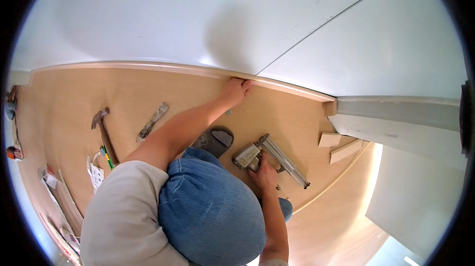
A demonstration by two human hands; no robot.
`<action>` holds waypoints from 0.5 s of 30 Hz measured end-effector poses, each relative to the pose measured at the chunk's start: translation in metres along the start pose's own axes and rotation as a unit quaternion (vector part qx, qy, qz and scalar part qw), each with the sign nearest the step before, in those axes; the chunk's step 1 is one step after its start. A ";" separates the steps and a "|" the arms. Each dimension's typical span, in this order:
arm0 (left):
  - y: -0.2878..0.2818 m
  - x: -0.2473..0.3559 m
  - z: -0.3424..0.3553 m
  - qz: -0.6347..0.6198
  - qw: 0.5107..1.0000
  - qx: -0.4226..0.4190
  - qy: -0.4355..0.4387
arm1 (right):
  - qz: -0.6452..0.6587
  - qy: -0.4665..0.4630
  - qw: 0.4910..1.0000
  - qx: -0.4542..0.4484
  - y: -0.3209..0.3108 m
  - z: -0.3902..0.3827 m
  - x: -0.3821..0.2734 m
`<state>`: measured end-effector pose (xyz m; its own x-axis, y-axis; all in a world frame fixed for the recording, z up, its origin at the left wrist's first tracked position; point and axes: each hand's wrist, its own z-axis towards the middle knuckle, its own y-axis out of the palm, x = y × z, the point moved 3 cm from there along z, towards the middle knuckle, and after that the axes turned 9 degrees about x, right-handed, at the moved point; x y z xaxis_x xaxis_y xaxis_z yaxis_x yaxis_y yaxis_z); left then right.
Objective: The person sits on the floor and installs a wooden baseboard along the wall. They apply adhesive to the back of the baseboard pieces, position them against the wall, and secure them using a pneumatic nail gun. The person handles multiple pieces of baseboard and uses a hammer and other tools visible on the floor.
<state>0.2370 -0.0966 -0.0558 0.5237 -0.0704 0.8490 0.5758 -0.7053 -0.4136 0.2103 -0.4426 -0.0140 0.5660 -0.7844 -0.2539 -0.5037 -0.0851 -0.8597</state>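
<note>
Head view shows me the left hand [237, 91], fingers curled against the trim strip [289, 87], seemingly steadying it, grip unclear, while the right hand [265, 173] grasps the nail gun [277, 152] well back from that strip.

A denim knee [213, 209] hides the rear of a dark shoe [216, 140]. The nail gun [257, 149] covers some right hand [266, 173] fingertips. A dark object [465, 117] at far right is unidentifiable.
</note>
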 end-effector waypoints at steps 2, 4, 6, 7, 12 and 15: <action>-0.006 0.000 -0.004 0.040 0.999 -0.021 -0.008 | -0.015 0.010 1.000 0.001 -0.007 -0.002 -0.004; -0.029 -0.010 -0.009 0.125 0.991 -0.006 0.051 | 0.001 0.018 1.000 0.005 -0.008 -0.002 -0.009; -0.049 -0.029 -0.022 0.250 0.952 0.029 0.172 | 0.012 0.013 1.000 0.009 -0.008 -0.002 -0.013; -0.055 -0.023 -0.032 0.265 0.942 -0.013 0.203 | 0.014 0.015 1.000 0.016 -0.007 -0.004 -0.009; -0.066 -0.027 -0.093 0.356 0.900 -0.067 0.241 | 0.012 0.039 0.999 -0.006 -0.014 -0.003 -0.018; -0.068 -0.032 -0.097 0.357 0.897 -0.065 0.254 | 0.007 0.025 0.999 0.022 -0.003 -0.003 -0.011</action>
<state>0.1198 -0.1153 -0.0232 0.3577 -0.8253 0.4370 0.1116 -0.4268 -0.8974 0.2033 -0.4356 -0.0069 0.5256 -0.8150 -0.2441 -0.4812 -0.0482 -0.8753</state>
